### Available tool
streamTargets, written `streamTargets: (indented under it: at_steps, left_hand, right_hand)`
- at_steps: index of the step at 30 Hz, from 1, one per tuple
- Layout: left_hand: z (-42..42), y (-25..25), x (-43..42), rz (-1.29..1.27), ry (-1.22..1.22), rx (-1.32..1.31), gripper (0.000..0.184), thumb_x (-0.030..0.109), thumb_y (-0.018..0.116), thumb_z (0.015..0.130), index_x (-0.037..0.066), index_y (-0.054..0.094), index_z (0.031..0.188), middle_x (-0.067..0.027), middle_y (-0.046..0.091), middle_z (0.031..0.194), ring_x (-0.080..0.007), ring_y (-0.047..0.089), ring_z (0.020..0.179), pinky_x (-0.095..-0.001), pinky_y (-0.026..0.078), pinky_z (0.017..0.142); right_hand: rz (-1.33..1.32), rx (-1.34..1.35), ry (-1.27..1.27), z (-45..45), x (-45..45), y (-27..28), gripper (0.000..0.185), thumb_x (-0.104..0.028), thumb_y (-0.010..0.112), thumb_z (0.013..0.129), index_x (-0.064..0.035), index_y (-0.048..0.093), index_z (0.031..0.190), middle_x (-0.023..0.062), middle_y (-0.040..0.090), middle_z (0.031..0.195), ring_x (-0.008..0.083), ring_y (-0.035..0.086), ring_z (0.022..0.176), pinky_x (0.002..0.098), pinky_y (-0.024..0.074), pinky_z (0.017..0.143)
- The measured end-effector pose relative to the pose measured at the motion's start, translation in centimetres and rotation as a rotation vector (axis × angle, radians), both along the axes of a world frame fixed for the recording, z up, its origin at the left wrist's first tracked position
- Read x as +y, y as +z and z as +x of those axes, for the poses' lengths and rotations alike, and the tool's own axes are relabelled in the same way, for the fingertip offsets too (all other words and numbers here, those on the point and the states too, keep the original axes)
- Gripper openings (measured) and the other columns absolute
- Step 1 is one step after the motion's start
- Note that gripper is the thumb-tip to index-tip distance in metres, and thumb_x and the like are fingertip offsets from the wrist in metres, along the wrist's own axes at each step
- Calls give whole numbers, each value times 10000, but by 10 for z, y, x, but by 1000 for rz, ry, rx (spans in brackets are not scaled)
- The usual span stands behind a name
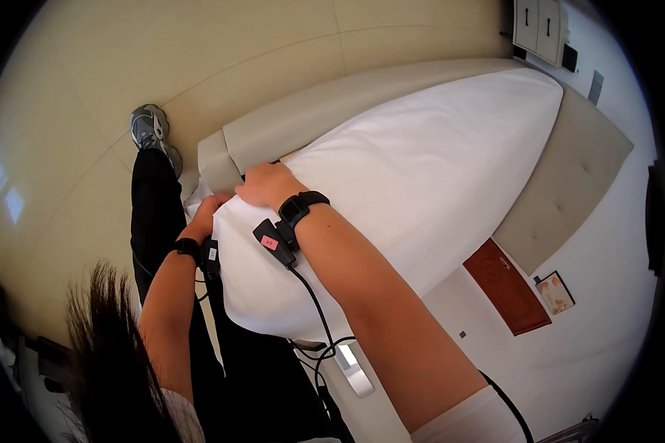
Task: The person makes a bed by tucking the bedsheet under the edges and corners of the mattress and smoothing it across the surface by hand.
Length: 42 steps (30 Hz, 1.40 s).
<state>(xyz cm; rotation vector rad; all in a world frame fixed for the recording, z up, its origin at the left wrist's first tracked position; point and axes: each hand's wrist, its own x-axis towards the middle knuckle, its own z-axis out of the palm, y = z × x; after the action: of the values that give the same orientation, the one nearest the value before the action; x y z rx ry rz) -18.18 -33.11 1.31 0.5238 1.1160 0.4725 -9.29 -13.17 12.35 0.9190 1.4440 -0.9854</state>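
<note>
A white bedsheet (421, 162) covers the mattress, and its corner bunches up near both of my hands. My left hand (208, 210) is closed on the loose edge of the sheet at the mattress corner. Just beyond it, my right hand (267, 184) has its fingers curled over the sheet's edge, close to the bed frame. Its fingertips are partly hidden. Both wrists wear black bands with small devices; the right device (275, 244) has a pink label and a cable.
A beige padded bed frame (325, 100) runs along the far side, with a headboard (569, 173) at the right. My leg and grey shoe (150, 127) are on the tiled floor (258, 44). Cables hang by my body. A brown door (506, 286) and white cabinet (537, 28) stand farther off.
</note>
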Motion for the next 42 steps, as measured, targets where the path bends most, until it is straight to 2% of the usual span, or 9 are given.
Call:
streamTargets:
  at_steps: [5, 7, 12, 17, 24, 27, 33, 35, 42]
  left_hand:
    - [-2, -8, -32, -2, -195, -83, 350, 281, 571, 820, 42, 619, 1071, -72, 654, 1010, -206, 600, 895, -346, 470, 777]
    - [4, -10, -38, -724, 79, -338, 377, 287, 453, 874, 73, 574, 1160, -93, 632, 1060, -217, 592, 933, -369, 466, 794]
    - [-6, 14, -8, -451, 40, -232, 423, 326, 420, 893, 34, 552, 1171, -95, 619, 1083, -201, 606, 910, -328, 486, 778]
    - [-23, 32, 49, -698, -82, -319, 412, 355, 400, 876, 38, 580, 1067, -94, 633, 1003, -190, 610, 860, -323, 489, 756]
    - [3, 53, 18, -776, 341, -188, 399, 381, 359, 871, 52, 576, 935, -97, 626, 883, -222, 592, 774, -343, 452, 722]
    - [14, 73, 5, -310, 276, 290, 356, 321, 369, 876, 11, 544, 860, -111, 608, 807, -238, 593, 750, -333, 450, 678]
    - [15, 68, 0, -213, 187, 353, 392, 280, 363, 891, -50, 571, 929, -213, 615, 847, -277, 575, 713, -355, 444, 692]
    - [15, 68, 2, -213, 167, 389, 409, 287, 366, 891, -52, 585, 955, -219, 620, 864, -281, 574, 720, -354, 442, 696]
    - [10, 91, 29, -398, 455, 216, 412, 322, 459, 874, -60, 611, 893, -82, 604, 782, -151, 526, 701, -272, 420, 673]
  right_hand:
    - [-13, -4, 12, 1, 1, -1, 429, -387, 459, 836, -87, 639, 1084, 121, 613, 1131, 258, 565, 1079, 361, 415, 902]
    - [-9, 7, 17, 3, -2, -4, 432, -388, 459, 834, -86, 638, 1086, 120, 606, 1144, 258, 553, 1096, 366, 407, 905]
    - [5, 52, 9, 6, -4, -10, 450, -381, 438, 832, -60, 636, 1076, 147, 607, 1128, 282, 560, 1075, 378, 407, 912]
    - [35, 80, -26, 10, 0, 9, 453, -366, 425, 832, -38, 639, 1060, 168, 610, 1108, 305, 564, 1058, 391, 411, 922]
    - [-8, 43, -15, 5, 1, -21, 401, -314, 435, 824, -83, 639, 1082, 138, 600, 1149, 294, 564, 1069, 392, 433, 892]
    - [-2, 112, -24, 15, 16, -31, 376, -304, 426, 802, -107, 646, 1034, 125, 593, 1153, 294, 574, 1027, 383, 449, 857]
    - [187, -184, 231, 78, 76, -61, 377, -291, 510, 740, -128, 653, 1048, 110, 602, 1153, 294, 570, 1055, 353, 450, 878]
    - [159, -314, 178, 90, 98, -62, 416, -323, 532, 784, -163, 608, 1161, 61, 570, 1233, 278, 543, 1121, 479, 380, 926]
    - [213, -485, 220, 99, 120, -71, 478, -342, 530, 740, -137, 607, 1165, 107, 551, 1245, 266, 500, 1172, 373, 388, 950]
